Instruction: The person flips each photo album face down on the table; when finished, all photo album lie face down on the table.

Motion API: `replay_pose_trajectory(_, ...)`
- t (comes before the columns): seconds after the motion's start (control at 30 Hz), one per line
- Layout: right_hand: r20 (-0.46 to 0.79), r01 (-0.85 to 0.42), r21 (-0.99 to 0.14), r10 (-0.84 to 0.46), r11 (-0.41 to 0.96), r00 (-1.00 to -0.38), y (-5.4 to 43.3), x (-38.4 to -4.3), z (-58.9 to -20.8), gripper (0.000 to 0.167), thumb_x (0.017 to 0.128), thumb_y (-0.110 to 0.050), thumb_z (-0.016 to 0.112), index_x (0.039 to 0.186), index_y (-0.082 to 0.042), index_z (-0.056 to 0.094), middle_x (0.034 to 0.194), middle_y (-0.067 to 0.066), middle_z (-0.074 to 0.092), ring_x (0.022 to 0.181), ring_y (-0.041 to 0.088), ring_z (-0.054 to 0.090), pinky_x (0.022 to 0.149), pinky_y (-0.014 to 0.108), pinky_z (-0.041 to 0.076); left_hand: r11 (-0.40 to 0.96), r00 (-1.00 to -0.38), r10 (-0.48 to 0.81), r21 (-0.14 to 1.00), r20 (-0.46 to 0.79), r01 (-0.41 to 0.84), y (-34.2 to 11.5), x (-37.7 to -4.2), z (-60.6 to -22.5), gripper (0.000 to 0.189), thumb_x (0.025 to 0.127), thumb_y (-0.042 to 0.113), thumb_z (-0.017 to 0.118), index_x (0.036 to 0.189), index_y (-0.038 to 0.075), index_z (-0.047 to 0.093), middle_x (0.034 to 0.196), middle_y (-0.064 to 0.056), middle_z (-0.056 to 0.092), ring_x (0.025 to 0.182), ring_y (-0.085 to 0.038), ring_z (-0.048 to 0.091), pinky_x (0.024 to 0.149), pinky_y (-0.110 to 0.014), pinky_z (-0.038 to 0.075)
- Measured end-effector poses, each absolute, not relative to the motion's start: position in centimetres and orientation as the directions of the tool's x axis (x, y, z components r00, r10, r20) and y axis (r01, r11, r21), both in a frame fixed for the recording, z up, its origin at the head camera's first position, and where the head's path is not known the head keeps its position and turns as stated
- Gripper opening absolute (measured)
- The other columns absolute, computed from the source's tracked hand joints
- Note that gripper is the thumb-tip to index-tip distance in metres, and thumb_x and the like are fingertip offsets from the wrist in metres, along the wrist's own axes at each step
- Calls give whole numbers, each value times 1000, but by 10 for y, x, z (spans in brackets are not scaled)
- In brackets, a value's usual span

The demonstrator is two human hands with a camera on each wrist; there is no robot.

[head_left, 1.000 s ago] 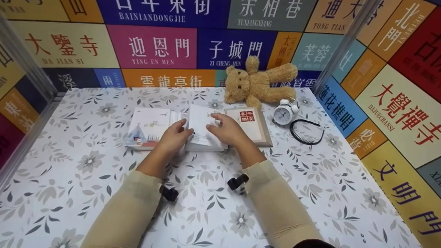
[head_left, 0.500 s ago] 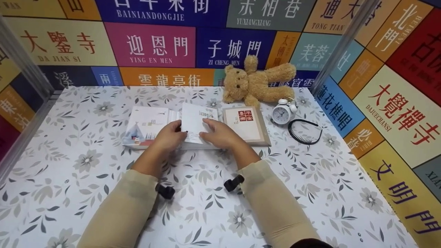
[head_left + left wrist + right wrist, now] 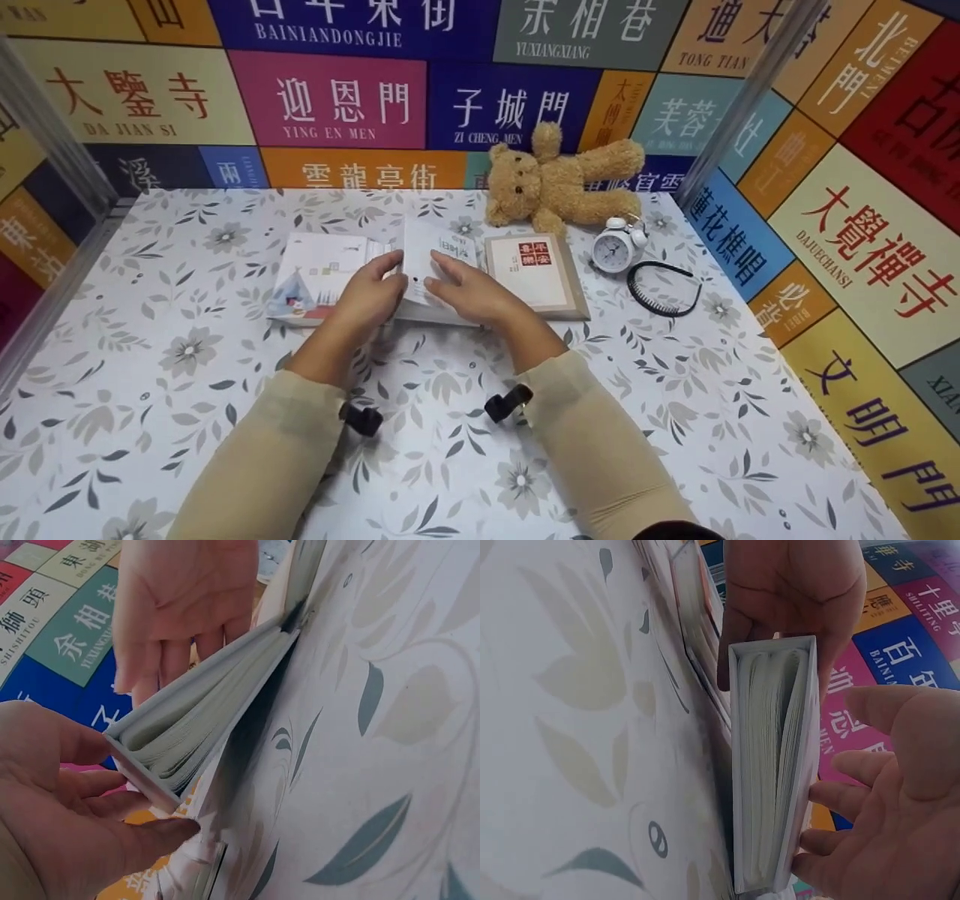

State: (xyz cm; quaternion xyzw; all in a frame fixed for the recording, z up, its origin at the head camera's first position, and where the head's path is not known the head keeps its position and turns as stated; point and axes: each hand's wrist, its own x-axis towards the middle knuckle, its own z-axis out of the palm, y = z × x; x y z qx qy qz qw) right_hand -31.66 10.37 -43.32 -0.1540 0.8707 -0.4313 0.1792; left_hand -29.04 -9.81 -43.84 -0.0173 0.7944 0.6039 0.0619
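A white hardcover album (image 3: 421,251) stands slightly tilted between both hands in the middle of the table. My left hand (image 3: 366,298) grips its spine side, thumb on one face and fingers on the other, as the right wrist view shows. The right hand (image 3: 480,291) lies along the other side with straight fingers, fingertips right at the cover (image 3: 810,727). In the left wrist view the page edges of the album (image 3: 202,716) face the camera, bulging between stiff covers. Left of it lies an album with a tent picture (image 3: 322,274); right of it, a tan-edged one (image 3: 525,289) with red squares.
At the back right a brown teddy bear (image 3: 562,180) lies on its side against the patterned wall. In front of it stand a white alarm clock (image 3: 616,246) and a black toothed headband (image 3: 660,289). Clear posts rise at the table's rear corners.
The white album has shifted a little left from where it lay and its left side has come up. Both hands have moved slightly left with it; the other things stay put.
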Motion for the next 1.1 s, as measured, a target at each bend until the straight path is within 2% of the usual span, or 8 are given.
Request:
replay_pose_trajectory(0.1, -149, -118, -842, -436, 527, -887, 96, -315, -428, 72, 110, -50, 54, 172, -29, 26, 177, 2, 32, 166, 22, 28, 138, 39, 21, 275, -997, 13, 959, -79, -72, -100, -290, -434, 61, 104, 21, 52, 163, 10, 45, 173, -8, 41, 163, -25, 33, 135, -42, 28)
replay_pose_trajectory(0.33, -72, -73, -936, -388, 346, -919, 88, -310, -419, 68, 109, -45, 58, 170, -29, 32, 177, 3, 34, 165, 23, 31, 135, 39, 29, 135, -997, -73, 991, -15, -25, -96, -291, -426, 58, 105, 23, 61, 161, 12, 49, 167, -10, 50, 153, -27, 51, 124, -40, 47)
replay_pose_trajectory(0.53, -24, -60, -969, -334, 240, -942, 94, -309, -416, 65, 111, -39, 57, 170, -26, 32, 176, 5, 35, 164, 24, 34, 134, 39, 31, -18, -995, -94, 999, 45, 47, -86, -293, -422, 65, 97, 8, 66, 160, 7, 50, 159, -20, 56, 146, -30, 58, 116, -43, 55)
replay_pose_trajectory(0.63, -25, -32, -984, -312, 178, -950, 98, -310, -415, 66, 112, -39, 55, 171, -24, 30, 175, 8, 36, 162, 26, 37, 132, 44, 36, -62, -992, -104, 995, 76, 82, -81, -294, -421, 68, 94, 2, 65, 159, 5, 49, 158, -19, 57, 147, -30, 57, 116, -43, 55)
replay_pose_trajectory(0.77, -32, -6, -992, -291, 128, -956, 102, -310, -415, 65, 112, -38, 54, 171, -24, 30, 171, 10, 40, 155, 28, 46, 124, 52, 46, -57, -988, -110, 992, 109, 116, -77, -292, -422, 66, 93, 3, 67, 157, 5, 52, 158, -12, 58, 147, -25, 56, 118, -39, 53)
replay_pose_trajectory(0.93, -29, -5, -993, -281, 118, -959, 105, -309, -417, 62, 112, -33, 57, 169, -24, 35, 166, 9, 44, 144, 28, 54, 116, 50, 54, -33, -986, -80, 988, 147, 150, -78, -289, -426, 58, 98, 8, 67, 155, 6, 55, 157, -8, 60, 149, -23, 56, 122, -37, 49)
replay_pose_trajectory(1.1, -35, 2, -994, -302, 110, -953, 101, -313, -416, 61, 112, -32, 56, 169, -25, 35, 168, 8, 41, 147, 28, 52, 116, 49, 54, -30, -988, -47, 988, 148, 150, -86, -288, -427, 54, 102, 12, 66, 155, 9, 57, 160, -7, 58, 150, -24, 55, 123, -38, 48)
